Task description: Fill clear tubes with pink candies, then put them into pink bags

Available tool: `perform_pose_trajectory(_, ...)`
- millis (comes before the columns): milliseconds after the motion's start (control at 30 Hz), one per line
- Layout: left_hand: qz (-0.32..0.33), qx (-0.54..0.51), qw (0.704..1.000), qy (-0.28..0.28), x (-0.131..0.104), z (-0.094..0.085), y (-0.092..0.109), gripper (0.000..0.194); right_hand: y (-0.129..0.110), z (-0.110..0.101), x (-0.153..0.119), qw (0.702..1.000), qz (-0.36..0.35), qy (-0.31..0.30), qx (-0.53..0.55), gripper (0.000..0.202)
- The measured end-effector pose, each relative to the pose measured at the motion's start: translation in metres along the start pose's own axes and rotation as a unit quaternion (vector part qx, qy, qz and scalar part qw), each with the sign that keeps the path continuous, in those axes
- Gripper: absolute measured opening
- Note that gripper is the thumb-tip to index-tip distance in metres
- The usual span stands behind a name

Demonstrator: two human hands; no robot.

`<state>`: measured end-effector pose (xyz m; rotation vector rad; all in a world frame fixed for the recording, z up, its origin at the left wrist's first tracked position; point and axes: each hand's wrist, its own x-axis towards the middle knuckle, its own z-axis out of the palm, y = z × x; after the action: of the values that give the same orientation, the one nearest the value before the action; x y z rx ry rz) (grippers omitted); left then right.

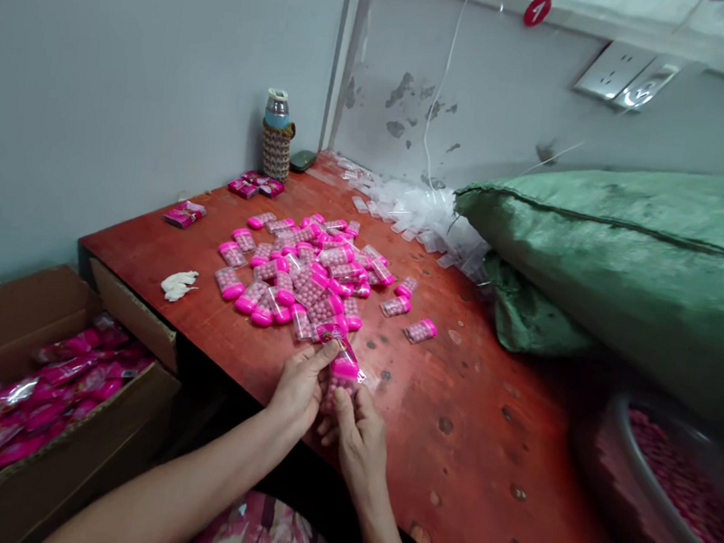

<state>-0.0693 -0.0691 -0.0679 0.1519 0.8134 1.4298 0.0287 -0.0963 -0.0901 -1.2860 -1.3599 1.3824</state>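
Note:
At the front edge of the table, my left hand (301, 388) is closed, thumb and fingers pinching a printed pink plastic wrapper (344, 355). My right hand (360, 446) grips a small clear container with a pink cap (345, 374) and pink balls inside. The wrapper overlaps the cap; how far it covers the container I cannot tell. Just beyond my fingers lies a heap of similar pink-capped containers (318, 280), most lying on their sides. A single container (421, 330) rests to the right of the heap.
An open cardboard box (13, 293) of pink packets stands at left. A green sack (629, 223) and a bowl of pink pieces (618, 431) occupy the right. Clear plastic pieces (421, 213), a bottle (277, 135), pink packs (184, 214) and a crumpled white item (178, 285) lie around.

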Motion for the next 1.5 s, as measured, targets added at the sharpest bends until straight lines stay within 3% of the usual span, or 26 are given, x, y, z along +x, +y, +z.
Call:
perform_pose_trajectory(200,-0.01,0.102,0.993,-0.067,0.001,-0.003,0.003,0.029,-0.001,0.003,0.001,0.999,-0.005,-0.012,0.049,0.025)
perform_pose_trajectory(433,-0.038,0.176,0.977,-0.113,0.005,-0.007,0.007,0.024,0.005,-0.003,0.003,0.997,-0.058,0.037,-0.045,0.019)
perform_pose_trajectory(600,-0.05,0.239,0.957,-0.155,0.009,-0.013,0.009,0.025,0.005,-0.004,0.004,0.991,0.009,-0.063,0.118,0.025)
perform_pose_trajectory(733,-0.031,0.254,0.957,-0.139,0.009,-0.014,0.007,0.024,0.003,-0.003,0.002,0.999,-0.023,0.03,0.028,0.023)
perform_pose_trajectory(800,-0.022,0.252,0.959,-0.127,0.007,-0.014,0.006,0.023,0.002,-0.004,0.002,0.998,-0.029,0.047,0.008,0.023)
perform_pose_trajectory(933,-0.074,0.242,0.952,-0.171,0.003,-0.013,0.008,0.027,0.0,-0.005,0.002,0.989,0.024,-0.063,0.132,0.028)
perform_pose_trajectory(1000,-0.098,0.233,0.949,-0.188,0.002,-0.014,0.009,0.026,0.0,-0.005,0.001,0.99,0.024,-0.067,0.124,0.028)
perform_pose_trajectory(1133,-0.053,0.202,0.969,-0.135,0.005,-0.015,0.005,0.024,0.002,-0.002,-0.001,0.999,-0.019,0.017,-0.022,0.024)
perform_pose_trajectory(1267,-0.042,0.178,0.978,-0.098,0.008,-0.016,-0.001,0.024,0.007,-0.002,-0.002,0.995,-0.04,0.037,-0.089,0.022)
perform_pose_trajectory(1333,-0.053,0.188,0.974,-0.114,0.008,-0.016,0.002,0.023,0.007,-0.002,-0.002,0.997,-0.035,0.028,-0.064,0.022)
perform_pose_trajectory(1500,-0.094,0.234,0.954,-0.16,0.009,-0.014,0.015,0.021,0.007,0.002,-0.003,0.988,0.029,-0.068,0.134,0.028)
